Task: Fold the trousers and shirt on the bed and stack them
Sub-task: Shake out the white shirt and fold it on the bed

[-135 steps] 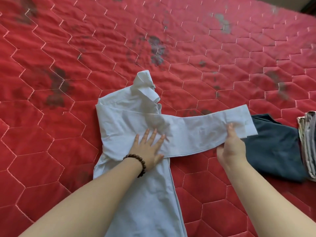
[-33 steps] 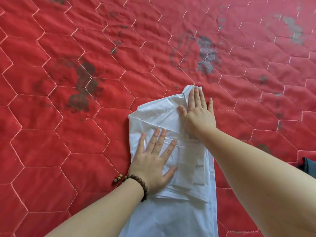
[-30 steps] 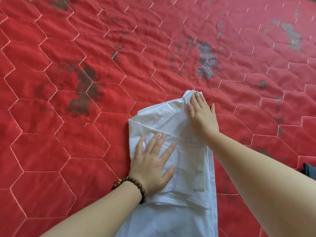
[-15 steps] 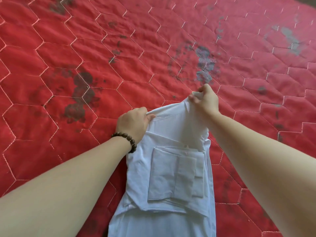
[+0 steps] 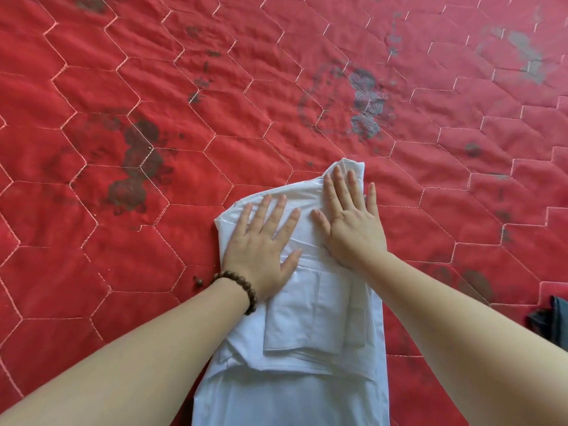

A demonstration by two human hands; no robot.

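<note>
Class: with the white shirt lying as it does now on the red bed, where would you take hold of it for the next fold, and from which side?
Probably the near hem of the shirt, one corner per hand, coming from the person's own side. The sleeves already lie folded in, and the left hand and right hand flatten the collar end, so only the long tail remains to lift toward the collar.

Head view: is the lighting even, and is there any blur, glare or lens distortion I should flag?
Head view: soft, even light, no hard shadows or glare; the white shirt keeps its fold lines and is not blown out. Left hand and right hand are sharp, flat on the shirt. Wide-angle stretch enlarges the forearms at the bottom edge. The red quilt softens slightly toward the corners.
</note>
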